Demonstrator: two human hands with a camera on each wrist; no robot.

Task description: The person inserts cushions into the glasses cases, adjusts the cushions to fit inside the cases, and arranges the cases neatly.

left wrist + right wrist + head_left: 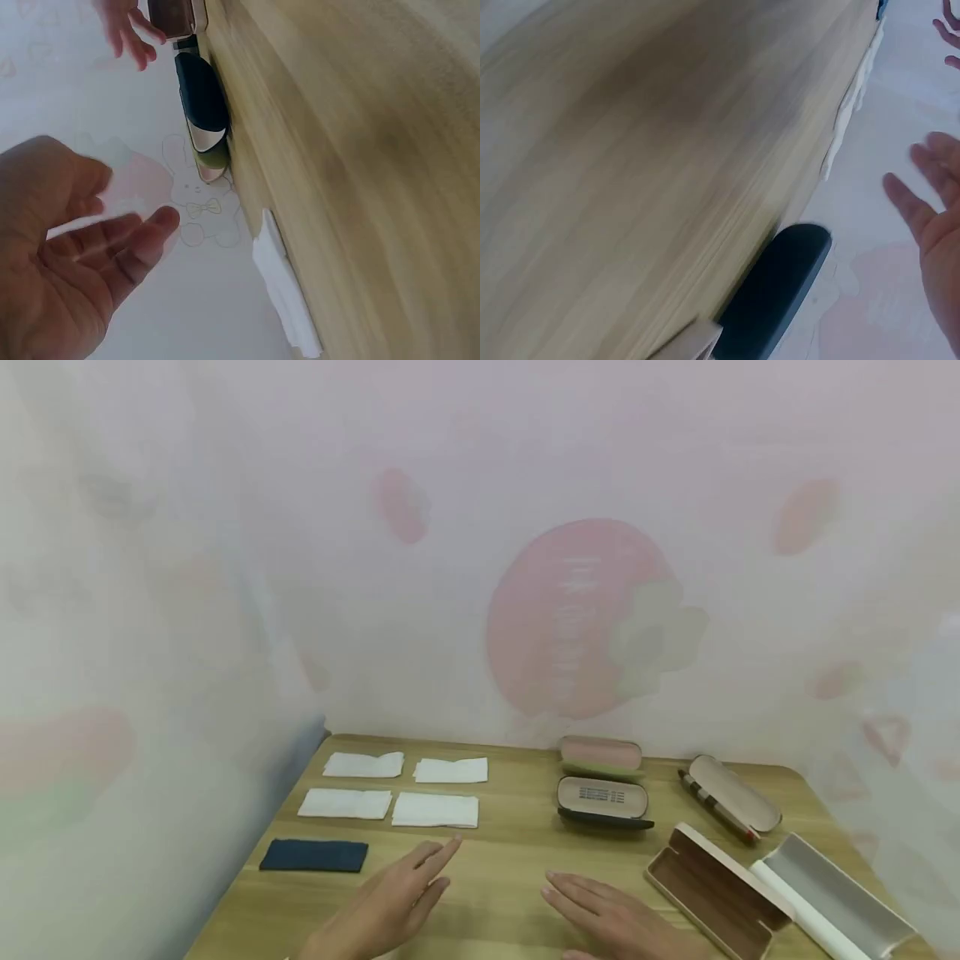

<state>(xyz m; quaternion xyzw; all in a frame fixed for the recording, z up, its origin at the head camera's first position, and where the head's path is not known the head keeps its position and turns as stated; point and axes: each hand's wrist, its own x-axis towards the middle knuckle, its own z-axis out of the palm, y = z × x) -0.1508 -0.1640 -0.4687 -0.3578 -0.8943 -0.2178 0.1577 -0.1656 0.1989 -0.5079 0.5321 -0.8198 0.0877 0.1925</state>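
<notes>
Wooden table — white cloth just beyond left fingers.

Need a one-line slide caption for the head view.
Left hand and right hand empty over a wooden table; five cloths at left, five open cases at right.

Head view looks down; nearer, sideways wrist views share the table.
</notes>
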